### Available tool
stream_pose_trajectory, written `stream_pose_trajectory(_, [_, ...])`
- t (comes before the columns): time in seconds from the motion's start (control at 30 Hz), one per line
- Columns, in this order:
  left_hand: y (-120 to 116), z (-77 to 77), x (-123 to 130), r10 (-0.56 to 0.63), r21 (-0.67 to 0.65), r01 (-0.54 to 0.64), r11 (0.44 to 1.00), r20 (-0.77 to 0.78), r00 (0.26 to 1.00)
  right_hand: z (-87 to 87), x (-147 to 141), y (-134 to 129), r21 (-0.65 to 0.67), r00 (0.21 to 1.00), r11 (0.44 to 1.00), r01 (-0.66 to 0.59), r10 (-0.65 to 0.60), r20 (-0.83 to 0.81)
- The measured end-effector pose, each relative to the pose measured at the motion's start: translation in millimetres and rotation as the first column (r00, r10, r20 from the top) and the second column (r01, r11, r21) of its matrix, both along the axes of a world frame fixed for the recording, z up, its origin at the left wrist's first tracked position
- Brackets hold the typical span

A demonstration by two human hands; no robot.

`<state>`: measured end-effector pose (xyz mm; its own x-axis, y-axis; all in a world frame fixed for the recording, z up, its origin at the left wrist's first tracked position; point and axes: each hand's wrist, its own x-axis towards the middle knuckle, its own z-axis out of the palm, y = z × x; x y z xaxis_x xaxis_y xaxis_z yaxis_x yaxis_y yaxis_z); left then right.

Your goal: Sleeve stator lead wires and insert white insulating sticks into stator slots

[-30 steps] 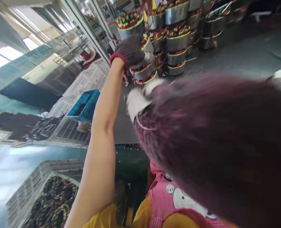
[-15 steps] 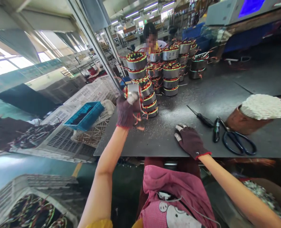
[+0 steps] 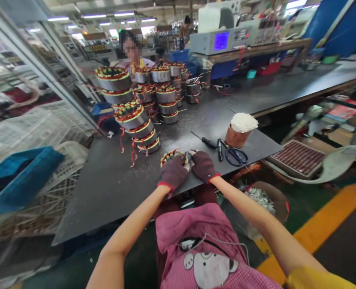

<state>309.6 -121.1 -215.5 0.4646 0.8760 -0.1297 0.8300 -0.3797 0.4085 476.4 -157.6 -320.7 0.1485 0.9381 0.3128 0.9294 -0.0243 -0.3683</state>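
My left hand (image 3: 174,172), in a dark glove with pale fingertips, is closed over a motor stator (image 3: 169,156) at the near part of the table. Red and yellow-green windings show along the stator's far side; the glove hides the rest. Close on its right lies my right hand (image 3: 203,165), gloved the same way. Its fingers stretch towards the stator, and whether they touch it I cannot tell. Beyond the left hand leans a stack of stators (image 3: 136,116) with red wires hanging down. Another stator stack (image 3: 168,100) stands behind it.
Right of my hands lie a screwdriver (image 3: 208,142), a black-handled tool (image 3: 220,149) and scissors (image 3: 236,156). A brown container (image 3: 236,137) holds white pieces. A blue crate (image 3: 24,176) stands left of the table (image 3: 106,196). Across the table is a person (image 3: 136,60).
My left hand has brought the stator from beside the stack down to the near tabletop. My right hand is now close to it. The view has turned right.
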Motion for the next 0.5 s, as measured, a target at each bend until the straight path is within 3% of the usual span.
stream_pose_trajectory(0.1, [13.8,1.7,-20.2,-0.147,0.001,0.153,0.988,0.285,0.947,-5.6,5.1,-8.2,0.033,1.0,0.999,0.007,-0.007,-0.015])
stream_pose_trajectory(0.17, [27.4,-0.5,-47.8,-0.273,0.113,0.25,0.962,0.339,0.9,-12.3,9.0,-13.2,0.082,0.999,0.996,0.02,-0.018,-0.03])
stream_pose_trajectory(0.27, [40.7,-9.8,-83.7,-0.513,0.281,0.463,0.841,0.139,0.847,-20.5,13.6,-22.1,0.142,1.0,0.99,0.015,-0.012,-0.025])
stream_pose_trajectory(0.37, [41.7,-27.1,-93.7,-0.639,0.351,0.611,0.709,-0.047,0.768,-20.8,13.2,-33.0,0.144,1.0,0.99,0.002,-0.002,-0.001])
stream_pose_trajectory(0.43, [37.3,-39.4,-89.2,-0.625,0.389,0.587,0.71,-0.035,0.78,-16.0,9.3,-40.3,0.108,1.0,0.994,-0.027,0.026,0.016])
stream_pose_trajectory(0.5, [31.1,-48.2,-81.7,-0.58,0.391,0.515,0.763,0.061,0.813,-7.8,2.3,-46.8,0.026,0.995,0.994,-0.104,0.103,0.011])
